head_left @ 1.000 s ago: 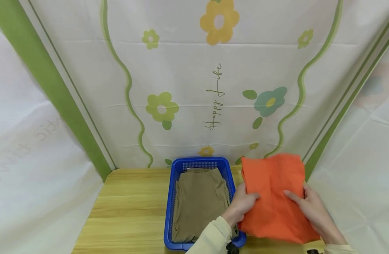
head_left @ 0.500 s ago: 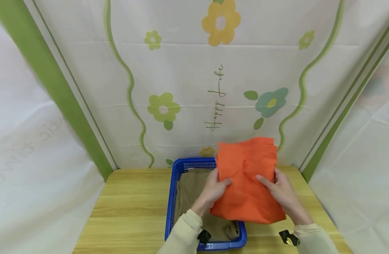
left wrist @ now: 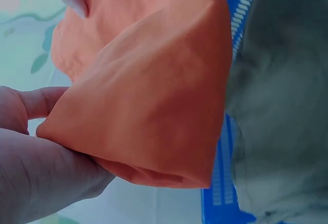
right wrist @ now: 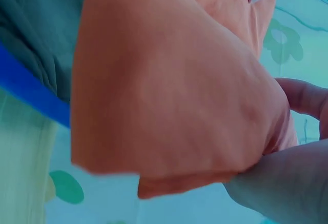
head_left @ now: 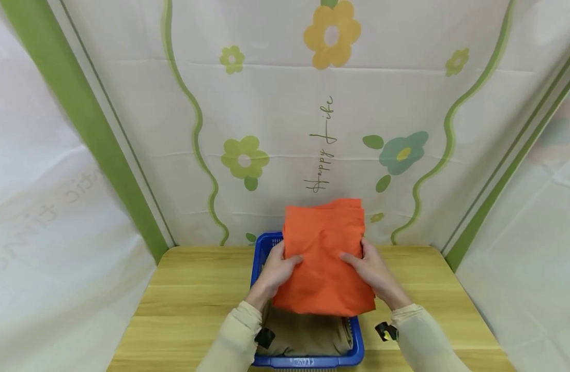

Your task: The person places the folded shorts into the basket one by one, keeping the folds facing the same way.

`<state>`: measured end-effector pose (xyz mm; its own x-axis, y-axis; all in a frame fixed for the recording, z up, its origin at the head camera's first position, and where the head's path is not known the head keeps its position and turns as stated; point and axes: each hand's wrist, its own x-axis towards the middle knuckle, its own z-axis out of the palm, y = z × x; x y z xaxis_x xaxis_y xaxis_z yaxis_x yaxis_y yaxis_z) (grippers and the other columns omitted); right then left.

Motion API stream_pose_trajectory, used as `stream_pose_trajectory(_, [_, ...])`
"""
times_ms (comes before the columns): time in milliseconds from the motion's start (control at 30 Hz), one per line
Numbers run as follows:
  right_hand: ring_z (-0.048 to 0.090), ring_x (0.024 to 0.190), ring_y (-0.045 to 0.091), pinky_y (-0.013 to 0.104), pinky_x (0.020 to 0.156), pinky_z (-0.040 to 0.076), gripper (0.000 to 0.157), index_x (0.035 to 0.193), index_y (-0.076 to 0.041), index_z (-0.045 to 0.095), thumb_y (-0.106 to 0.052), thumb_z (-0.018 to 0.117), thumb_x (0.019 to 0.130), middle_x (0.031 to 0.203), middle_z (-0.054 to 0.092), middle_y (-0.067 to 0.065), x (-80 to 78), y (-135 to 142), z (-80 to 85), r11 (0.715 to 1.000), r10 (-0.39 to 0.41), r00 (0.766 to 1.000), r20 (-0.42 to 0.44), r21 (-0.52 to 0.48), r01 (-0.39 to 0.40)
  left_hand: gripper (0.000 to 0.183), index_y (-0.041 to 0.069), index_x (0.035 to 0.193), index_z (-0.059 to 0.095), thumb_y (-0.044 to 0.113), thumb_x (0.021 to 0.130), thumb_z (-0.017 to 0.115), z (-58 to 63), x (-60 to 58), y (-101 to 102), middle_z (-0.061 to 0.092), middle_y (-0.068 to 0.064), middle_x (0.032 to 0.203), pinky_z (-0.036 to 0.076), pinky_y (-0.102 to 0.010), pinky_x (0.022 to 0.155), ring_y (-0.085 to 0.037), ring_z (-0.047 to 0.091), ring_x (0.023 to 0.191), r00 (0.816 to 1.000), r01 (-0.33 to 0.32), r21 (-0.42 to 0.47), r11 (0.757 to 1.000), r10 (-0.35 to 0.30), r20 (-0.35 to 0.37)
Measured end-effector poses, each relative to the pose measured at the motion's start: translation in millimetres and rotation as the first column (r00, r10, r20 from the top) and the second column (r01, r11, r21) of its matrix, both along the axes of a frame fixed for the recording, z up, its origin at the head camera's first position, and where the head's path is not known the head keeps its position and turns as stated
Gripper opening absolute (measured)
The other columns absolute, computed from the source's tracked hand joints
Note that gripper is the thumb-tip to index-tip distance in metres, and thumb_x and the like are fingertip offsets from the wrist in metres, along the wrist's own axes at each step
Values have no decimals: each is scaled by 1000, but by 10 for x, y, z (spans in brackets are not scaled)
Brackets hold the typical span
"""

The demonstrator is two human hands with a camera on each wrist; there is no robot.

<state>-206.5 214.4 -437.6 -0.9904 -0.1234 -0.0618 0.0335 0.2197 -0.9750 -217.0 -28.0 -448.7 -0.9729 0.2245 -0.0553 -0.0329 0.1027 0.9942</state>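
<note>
A folded orange cloth (head_left: pixel 324 263) is held up over the blue basket (head_left: pixel 308 361) in the head view. My left hand (head_left: pixel 276 268) grips its left edge, thumb on the front face. On the opposite edge my right hand (head_left: pixel 370 268) pinches it the same way. Beneath it, folded brown fabric (head_left: pixel 308 336) lies in the basket, its upper part hidden by the orange cloth. The left wrist view shows the orange cloth (left wrist: pixel 148 101) sagging from the hand beside the brown fabric (left wrist: pixel 287 96). In the right wrist view the cloth's lower corner (right wrist: pixel 169 131) hangs down.
The basket stands on a wooden table (head_left: pixel 187 305) whose back edge meets a white curtain (head_left: pixel 275 113) printed with flowers. More white curtain walls (head_left: pixel 57 217) flank both sides. Dark cameras (head_left: pixel 265 337) are strapped at the wrists.
Both hands have carried the orange cloth leftward from the right side of the table to over the basket. It now covers much of the brown fabric. The grip stays the same.
</note>
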Motion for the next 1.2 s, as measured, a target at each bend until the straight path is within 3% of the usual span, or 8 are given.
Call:
stream_pose_trajectory(267, [45, 135, 39, 56, 110, 38, 76, 159, 0, 17, -13, 64, 100, 154, 36, 24, -153, -229, -137, 1000, 12, 998, 56, -3, -11, 40, 8, 139, 54, 9, 100, 60, -143, -84, -278, 64, -13, 122, 53, -44, 89, -25, 65, 102, 999, -14, 24, 1000, 13, 29])
stream_pose_trajectory(567, [49, 131, 39, 56, 108, 39, 70, 155, 7, 25, -3, 63, 97, 150, 41, 27, -277, -386, -370, 999, 18, 995, 96, -35, -15, 45, 7, 144, 49, 9, 100, 59, -312, -125, -437, 59, -15, 130, 46, -51, 98, -30, 60, 112, 994, -37, -23, 999, 39, 103])
stream_pose_trajectory(933, [32, 141, 51, 62, 113, 31, 81, 154, 16, 12, 0, 62, 93, 158, 21, 36, -260, -367, -671, 996, 34, 980, 196, 71, -49, 46, -1, 143, 47, 6, 99, 59, -570, -69, -531, 59, -16, 123, 49, -46, 89, -29, 60, 105, 975, -3, -50, 999, 14, 223])
stream_pose_trajectory(1200, [37, 137, 51, 61, 108, 38, 76, 153, 17, 17, 7, 60, 92, 155, 26, 38, -180, -338, -786, 991, 68, 970, 232, 96, -92, 53, -6, 147, 42, 0, 96, 58, -664, -6, -532, 59, -18, 122, 52, -44, 83, -29, 61, 102, 966, 50, -99, 994, -23, 256])
